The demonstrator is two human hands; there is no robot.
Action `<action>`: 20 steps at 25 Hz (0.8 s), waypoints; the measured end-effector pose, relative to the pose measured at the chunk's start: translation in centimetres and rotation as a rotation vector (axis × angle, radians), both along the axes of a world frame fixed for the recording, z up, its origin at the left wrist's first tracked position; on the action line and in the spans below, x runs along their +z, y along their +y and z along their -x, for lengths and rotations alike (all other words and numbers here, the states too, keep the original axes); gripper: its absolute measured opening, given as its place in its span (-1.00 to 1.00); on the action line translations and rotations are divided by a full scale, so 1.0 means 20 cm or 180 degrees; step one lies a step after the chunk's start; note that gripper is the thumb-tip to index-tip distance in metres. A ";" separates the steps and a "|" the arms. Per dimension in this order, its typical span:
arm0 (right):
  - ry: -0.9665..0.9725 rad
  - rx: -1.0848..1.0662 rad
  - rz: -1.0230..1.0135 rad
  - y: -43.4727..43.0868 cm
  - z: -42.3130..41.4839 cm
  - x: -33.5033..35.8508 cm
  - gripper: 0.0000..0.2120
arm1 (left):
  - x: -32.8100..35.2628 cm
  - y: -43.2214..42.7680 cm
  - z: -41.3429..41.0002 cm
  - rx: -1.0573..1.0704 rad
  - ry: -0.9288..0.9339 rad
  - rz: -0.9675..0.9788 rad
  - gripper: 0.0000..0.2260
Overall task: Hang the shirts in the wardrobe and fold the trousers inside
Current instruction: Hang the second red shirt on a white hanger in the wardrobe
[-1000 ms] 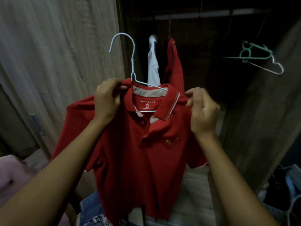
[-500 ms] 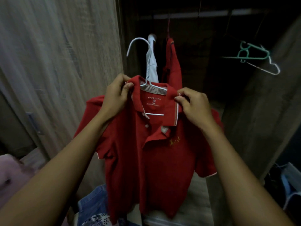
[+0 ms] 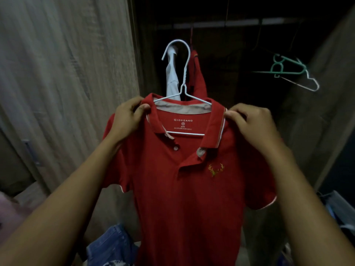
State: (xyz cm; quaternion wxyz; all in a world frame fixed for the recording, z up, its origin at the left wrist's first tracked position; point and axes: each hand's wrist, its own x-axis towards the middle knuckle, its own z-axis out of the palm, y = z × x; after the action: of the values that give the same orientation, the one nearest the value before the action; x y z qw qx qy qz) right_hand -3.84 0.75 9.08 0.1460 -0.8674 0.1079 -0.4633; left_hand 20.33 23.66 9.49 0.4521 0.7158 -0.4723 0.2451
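Both hands point(image 3: 126, 118) point(image 3: 251, 123) pinch red polo point(image 3: 184, 189) on white hanger point(image 3: 184, 77)

Red shirt point(image 3: 182, 198) now sits square on hanger point(image 3: 184, 133).

There are three shirts, a red polo point(image 3: 182, 198) between the left hand point(image 3: 126, 118) and right hand point(image 3: 253, 123) plus a white shirt point(image 3: 172, 81) and red shirt point(image 3: 198, 81) beyond them, three hangers, namely a white hanger point(image 3: 185, 77), green hanger point(image 3: 284, 68) and pale hanger point(image 3: 307, 83), and one denim garment point(image 3: 109, 244) below the left hand.
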 end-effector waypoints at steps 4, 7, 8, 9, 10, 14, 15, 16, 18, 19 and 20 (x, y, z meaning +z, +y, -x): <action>0.0311 -0.0164 -0.0312 -0.14 0.23 -0.04 -0.85 | 0.05 -0.07 -0.01 -0.0427 0.0163 0.0152 -0.88; -0.0276 -0.0265 -0.0387 -0.15 0.31 -0.09 -0.87 | 0.09 -0.19 0.05 -0.0706 0.0191 0.0035 -0.88; -0.0454 -0.0363 -0.0430 -0.16 0.35 -0.10 -0.88 | 0.10 -0.24 0.07 -0.0758 0.0189 -0.0029 -0.88; -0.0563 -0.0464 -0.0492 -0.16 0.40 -0.10 -0.89 | 0.11 -0.30 0.10 -0.0797 0.0172 -0.0114 -0.87; -0.0612 -0.0558 -0.0554 -0.17 0.45 -0.11 -0.89 | 0.12 -0.36 0.12 -0.0818 0.0145 -0.0219 -0.87; -0.0681 -0.1005 -0.0598 -0.20 0.66 -0.12 -0.88 | 0.10 -0.60 0.26 -0.0985 0.0015 -0.0545 -0.90; -0.0692 -0.1111 -0.0590 -0.20 0.72 -0.12 -0.88 | 0.08 -0.65 0.29 -0.1010 -0.0003 -0.0557 -0.88; -0.0673 -0.1226 -0.0572 -0.20 0.78 -0.12 -0.88 | 0.07 -0.70 0.33 -0.1047 -0.0032 -0.0578 -0.88; -0.0608 -0.1448 -0.0572 -0.20 0.90 -0.11 -0.88 | 0.05 -0.80 0.41 -0.1144 -0.0118 -0.0659 -0.89; -0.0574 -0.1550 -0.0581 -0.20 0.95 -0.11 -0.88 | 0.03 -0.85 0.45 -0.1177 -0.0155 -0.0731 -0.89; -0.0542 -0.1636 -0.0591 -0.19 0.99 -0.10 -0.88 | 0.02 -0.89 0.47 -0.1171 -0.0211 -0.0819 -0.89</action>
State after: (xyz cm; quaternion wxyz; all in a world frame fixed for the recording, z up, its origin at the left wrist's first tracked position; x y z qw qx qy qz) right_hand -23.62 -3.12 7.05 0.1111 -0.7525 0.3536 -0.5445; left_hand 10.88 5.84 9.96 0.3784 0.6610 -0.6368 0.1197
